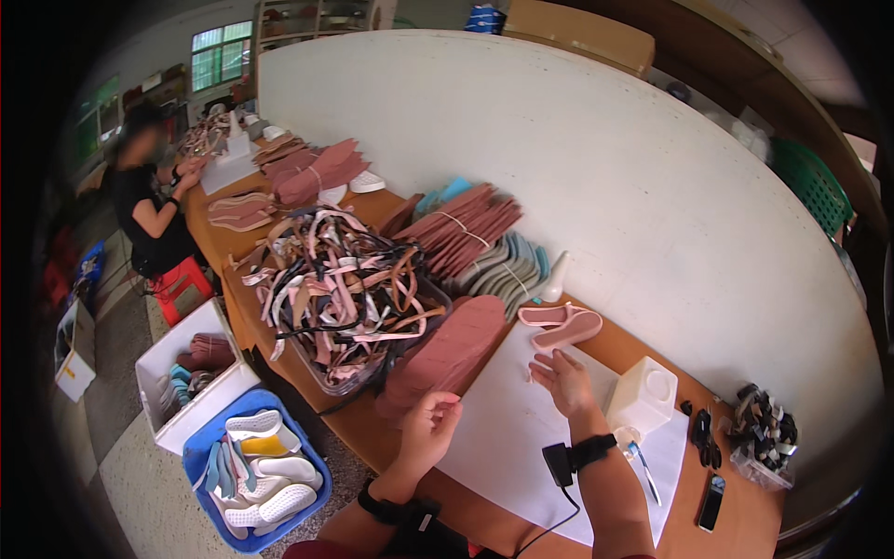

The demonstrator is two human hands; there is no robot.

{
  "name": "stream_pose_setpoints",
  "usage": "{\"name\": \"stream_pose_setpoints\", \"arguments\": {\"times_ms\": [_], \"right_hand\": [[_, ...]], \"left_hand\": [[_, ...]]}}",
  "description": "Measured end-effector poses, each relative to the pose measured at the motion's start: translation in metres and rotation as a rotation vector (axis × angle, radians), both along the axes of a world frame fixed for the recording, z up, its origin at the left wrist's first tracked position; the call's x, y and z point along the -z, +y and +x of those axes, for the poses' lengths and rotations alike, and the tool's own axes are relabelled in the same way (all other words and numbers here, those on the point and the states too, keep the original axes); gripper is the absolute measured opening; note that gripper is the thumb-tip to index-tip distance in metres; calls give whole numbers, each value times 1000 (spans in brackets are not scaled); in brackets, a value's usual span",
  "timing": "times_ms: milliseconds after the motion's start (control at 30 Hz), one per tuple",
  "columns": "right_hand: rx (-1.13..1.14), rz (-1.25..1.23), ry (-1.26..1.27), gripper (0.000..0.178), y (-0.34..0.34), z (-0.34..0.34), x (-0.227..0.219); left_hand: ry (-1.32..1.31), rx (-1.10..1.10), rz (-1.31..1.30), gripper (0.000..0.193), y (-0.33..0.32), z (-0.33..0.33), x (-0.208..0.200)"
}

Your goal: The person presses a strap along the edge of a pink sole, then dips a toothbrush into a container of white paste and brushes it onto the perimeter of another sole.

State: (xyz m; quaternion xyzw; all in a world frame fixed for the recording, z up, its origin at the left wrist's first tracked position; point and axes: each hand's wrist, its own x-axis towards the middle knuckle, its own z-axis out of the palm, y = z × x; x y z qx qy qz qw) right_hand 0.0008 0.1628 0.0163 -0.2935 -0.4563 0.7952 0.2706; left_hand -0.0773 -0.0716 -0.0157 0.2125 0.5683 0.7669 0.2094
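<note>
My left hand (pixel 428 434) hovers by the near end of a stack of reddish-brown insoles (pixel 452 349), its fingers curled in and no object showing in them. Over the white sheet (pixel 494 419) on the table, my right hand (pixel 564 384) is open, fingers apart, just in front of a pair of pink insoles (pixel 570 328). One of the pair lies partly across the other. A white plastic container (pixel 643 396) stands to the right of that hand, with a small jar and a blue-handled brush (pixel 644 470) beside it. Both wrists wear black straps.
A bin heaped with straps (pixel 340 289) and banded insole bundles (pixel 466 228) fill the table's left. A white bottle (pixel 556 277) stands by the partition (pixel 577 149). Bins of insoles (pixel 256 466) sit low at left; a phone (pixel 711 503) lies right. A person (pixel 149 200) works far left.
</note>
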Motion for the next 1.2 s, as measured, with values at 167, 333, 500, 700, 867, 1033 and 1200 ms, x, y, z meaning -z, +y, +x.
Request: {"name": "stream_pose_setpoints", "arguments": {"times_ms": [167, 333, 500, 700, 867, 1033, 1200], "right_hand": [[-353, 213, -287, 38, -23, 16, -6], [-410, 312, -320, 33, -32, 38, -4], [-475, 371, -339, 33, -42, 71, -17], [-490, 455, -364, 29, -51, 106, -22], [-492, 488, -379, 27, -56, 123, -23], [-479, 547, -372, 26, -58, 137, -33], [-377, 528, -325, 26, -56, 155, -36]], "left_hand": [[1066, -456, -419, 15, -13, -24, -44], [1156, -409, -620, 26, -8, -44, -39], [1114, -415, -825, 30, 0, -39, -46], [1051, -389, -845, 38, 4, -37, -49], [1103, -434, -882, 49, 5, -33, -47], [1137, -414, -918, 54, 8, -33, -46], [1074, -371, -936, 50, 8, -36, -49]]}}
